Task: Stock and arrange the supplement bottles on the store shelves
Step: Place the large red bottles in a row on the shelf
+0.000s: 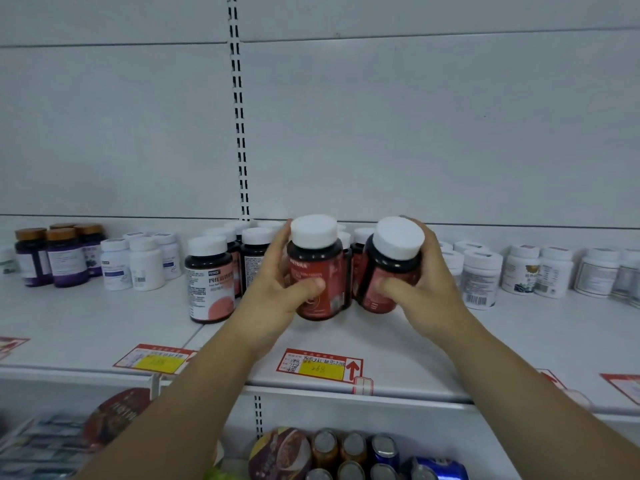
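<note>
Now the left hand (277, 292) wraps thumb and curled fingers round a dark, red-labelled plastic bottle with a white cap (316, 268), held upright. The right hand (427, 285) clasps a second bottle of the same kind (389, 271), tilted. Both sit at the front of the white metal shelf (519, 344); whether they are resting or just lifted I cannot tell. This looks like the placing step: next, straighten the tilted one and set both into line. Matching bottles (255, 249) crowd close behind, a salmon-labelled bottle (207, 282) stands left, and white bottles (481, 275) stand right, leaving little room.
</note>
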`<action>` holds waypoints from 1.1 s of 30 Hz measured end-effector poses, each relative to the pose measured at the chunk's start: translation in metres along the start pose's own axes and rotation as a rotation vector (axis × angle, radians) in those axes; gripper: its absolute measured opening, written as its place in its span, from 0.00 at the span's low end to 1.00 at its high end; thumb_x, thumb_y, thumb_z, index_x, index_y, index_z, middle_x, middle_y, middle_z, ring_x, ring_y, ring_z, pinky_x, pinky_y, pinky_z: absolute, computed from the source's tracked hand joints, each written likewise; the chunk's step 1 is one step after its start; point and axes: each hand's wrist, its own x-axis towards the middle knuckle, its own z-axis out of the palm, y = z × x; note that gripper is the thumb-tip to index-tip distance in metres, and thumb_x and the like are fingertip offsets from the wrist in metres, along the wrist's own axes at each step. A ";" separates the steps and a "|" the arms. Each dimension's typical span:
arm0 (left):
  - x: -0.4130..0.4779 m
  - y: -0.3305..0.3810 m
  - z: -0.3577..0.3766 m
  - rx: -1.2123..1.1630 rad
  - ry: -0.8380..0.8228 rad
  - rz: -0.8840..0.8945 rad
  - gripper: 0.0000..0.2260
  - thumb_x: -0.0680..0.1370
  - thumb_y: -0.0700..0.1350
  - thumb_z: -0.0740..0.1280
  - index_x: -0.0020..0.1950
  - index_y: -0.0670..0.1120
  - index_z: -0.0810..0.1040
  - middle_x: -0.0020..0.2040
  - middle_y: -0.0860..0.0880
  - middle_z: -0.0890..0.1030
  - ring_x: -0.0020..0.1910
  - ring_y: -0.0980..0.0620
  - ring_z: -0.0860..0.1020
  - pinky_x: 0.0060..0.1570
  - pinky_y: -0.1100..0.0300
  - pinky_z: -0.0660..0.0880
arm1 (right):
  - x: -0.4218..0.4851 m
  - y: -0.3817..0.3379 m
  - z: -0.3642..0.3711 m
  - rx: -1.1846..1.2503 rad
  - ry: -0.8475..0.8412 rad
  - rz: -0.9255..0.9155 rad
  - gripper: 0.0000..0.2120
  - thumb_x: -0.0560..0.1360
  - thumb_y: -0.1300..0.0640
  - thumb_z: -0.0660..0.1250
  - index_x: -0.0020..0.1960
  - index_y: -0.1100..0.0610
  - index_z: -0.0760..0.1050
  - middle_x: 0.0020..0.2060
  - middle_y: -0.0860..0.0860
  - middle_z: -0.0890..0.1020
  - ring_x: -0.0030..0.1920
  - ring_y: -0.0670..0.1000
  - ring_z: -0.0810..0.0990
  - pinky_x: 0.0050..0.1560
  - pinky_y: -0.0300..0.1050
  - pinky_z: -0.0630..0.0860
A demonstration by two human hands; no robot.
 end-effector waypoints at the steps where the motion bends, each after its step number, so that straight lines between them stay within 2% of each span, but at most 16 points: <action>1: -0.001 0.001 0.001 -0.022 0.018 -0.017 0.34 0.75 0.36 0.67 0.70 0.66 0.59 0.62 0.53 0.77 0.59 0.57 0.77 0.56 0.55 0.76 | 0.000 0.000 0.000 0.032 0.004 0.023 0.38 0.71 0.66 0.69 0.68 0.35 0.58 0.59 0.37 0.72 0.53 0.32 0.75 0.47 0.31 0.72; 3: -0.003 0.003 0.003 -0.012 0.026 -0.045 0.27 0.75 0.48 0.65 0.66 0.73 0.59 0.64 0.53 0.75 0.60 0.52 0.77 0.57 0.46 0.76 | 0.000 -0.002 -0.001 0.082 0.022 0.048 0.36 0.78 0.61 0.64 0.71 0.31 0.48 0.65 0.40 0.67 0.53 0.30 0.74 0.44 0.27 0.73; 4: -0.004 0.004 0.005 -0.002 0.029 -0.058 0.23 0.74 0.51 0.64 0.62 0.74 0.63 0.63 0.54 0.75 0.59 0.50 0.79 0.54 0.43 0.77 | 0.000 -0.002 -0.001 0.076 0.030 0.051 0.32 0.79 0.57 0.61 0.68 0.28 0.48 0.67 0.40 0.65 0.55 0.30 0.72 0.43 0.25 0.72; 6: -0.005 0.007 0.006 -0.013 0.053 -0.083 0.16 0.77 0.53 0.61 0.58 0.75 0.69 0.61 0.54 0.75 0.55 0.46 0.81 0.50 0.39 0.78 | 0.001 -0.006 0.000 0.070 0.020 0.055 0.23 0.80 0.52 0.57 0.62 0.23 0.55 0.69 0.38 0.64 0.59 0.32 0.70 0.47 0.25 0.73; 9: -0.003 0.009 0.007 -0.129 0.070 -0.147 0.15 0.80 0.49 0.58 0.59 0.71 0.72 0.61 0.52 0.74 0.54 0.43 0.80 0.48 0.37 0.78 | 0.005 0.000 0.000 0.056 0.029 0.051 0.17 0.81 0.47 0.56 0.56 0.23 0.69 0.68 0.41 0.70 0.66 0.43 0.71 0.65 0.47 0.72; 11: -0.003 0.012 0.006 -0.285 0.022 -0.202 0.22 0.76 0.43 0.64 0.65 0.65 0.69 0.62 0.49 0.73 0.53 0.42 0.80 0.47 0.37 0.78 | 0.006 0.002 -0.001 0.111 -0.008 0.079 0.13 0.76 0.41 0.62 0.56 0.23 0.69 0.69 0.43 0.69 0.67 0.48 0.71 0.66 0.55 0.71; 13: -0.006 0.014 0.006 -0.331 -0.013 -0.234 0.32 0.69 0.39 0.67 0.69 0.62 0.66 0.62 0.49 0.73 0.52 0.42 0.80 0.46 0.38 0.77 | 0.006 0.005 -0.004 0.228 -0.081 0.117 0.27 0.64 0.38 0.71 0.60 0.25 0.67 0.70 0.45 0.68 0.67 0.51 0.72 0.63 0.55 0.73; 14: -0.006 0.014 0.006 -0.322 -0.013 -0.245 0.32 0.70 0.39 0.67 0.70 0.62 0.65 0.62 0.49 0.72 0.52 0.42 0.80 0.46 0.38 0.77 | 0.006 0.007 -0.005 0.272 -0.100 0.136 0.32 0.60 0.41 0.73 0.61 0.26 0.67 0.70 0.45 0.68 0.66 0.52 0.73 0.62 0.54 0.74; 17: -0.003 0.015 0.006 -0.286 0.030 -0.230 0.21 0.77 0.48 0.62 0.68 0.64 0.68 0.63 0.51 0.73 0.52 0.45 0.81 0.43 0.43 0.80 | 0.007 0.007 -0.005 0.295 -0.087 0.145 0.30 0.59 0.45 0.71 0.59 0.26 0.70 0.70 0.44 0.69 0.65 0.51 0.74 0.61 0.53 0.75; 20: -0.001 0.021 0.010 -0.296 0.163 -0.224 0.13 0.76 0.52 0.64 0.60 0.59 0.76 0.53 0.47 0.77 0.41 0.49 0.84 0.35 0.50 0.80 | 0.008 0.003 -0.004 0.317 -0.051 0.162 0.24 0.61 0.40 0.72 0.57 0.30 0.74 0.68 0.44 0.71 0.64 0.49 0.75 0.53 0.46 0.77; 22: -0.001 0.022 0.012 -0.350 0.173 -0.220 0.16 0.72 0.55 0.63 0.59 0.56 0.76 0.52 0.47 0.78 0.41 0.50 0.83 0.35 0.51 0.81 | 0.007 0.001 -0.004 0.396 -0.106 0.204 0.34 0.54 0.34 0.77 0.59 0.33 0.73 0.66 0.44 0.72 0.61 0.49 0.77 0.50 0.44 0.78; 24: -0.004 0.020 0.011 -0.424 0.115 -0.197 0.18 0.71 0.55 0.61 0.60 0.54 0.76 0.55 0.47 0.78 0.47 0.49 0.82 0.36 0.51 0.81 | 0.006 0.000 -0.005 0.454 -0.101 0.231 0.43 0.50 0.40 0.80 0.63 0.38 0.69 0.63 0.43 0.72 0.58 0.49 0.78 0.47 0.47 0.79; 26: -0.004 0.016 0.008 -0.457 0.095 -0.173 0.14 0.77 0.49 0.58 0.61 0.53 0.75 0.57 0.47 0.78 0.49 0.48 0.81 0.37 0.52 0.80 | 0.007 0.000 -0.005 0.431 -0.020 0.243 0.39 0.59 0.50 0.75 0.68 0.43 0.67 0.63 0.45 0.71 0.59 0.52 0.77 0.51 0.55 0.79; 28: -0.003 0.013 0.005 -0.444 0.104 -0.159 0.13 0.80 0.46 0.55 0.61 0.54 0.74 0.59 0.47 0.77 0.52 0.48 0.80 0.38 0.52 0.80 | 0.008 -0.001 -0.005 0.432 0.036 0.272 0.34 0.64 0.52 0.68 0.70 0.45 0.66 0.65 0.48 0.71 0.59 0.54 0.76 0.52 0.60 0.78; 31: -0.003 0.014 0.007 -0.396 0.115 -0.148 0.12 0.79 0.48 0.57 0.59 0.54 0.74 0.58 0.48 0.77 0.54 0.47 0.79 0.41 0.51 0.81 | 0.006 -0.001 -0.005 0.421 0.017 0.288 0.32 0.64 0.47 0.70 0.67 0.44 0.68 0.67 0.49 0.71 0.61 0.56 0.75 0.50 0.61 0.79; 33: -0.003 0.019 0.009 -0.384 0.137 -0.165 0.16 0.71 0.55 0.60 0.58 0.55 0.76 0.58 0.47 0.77 0.54 0.45 0.79 0.43 0.48 0.81 | 0.007 -0.003 -0.003 0.396 0.011 0.279 0.32 0.60 0.38 0.74 0.62 0.40 0.71 0.66 0.48 0.72 0.62 0.54 0.75 0.51 0.58 0.79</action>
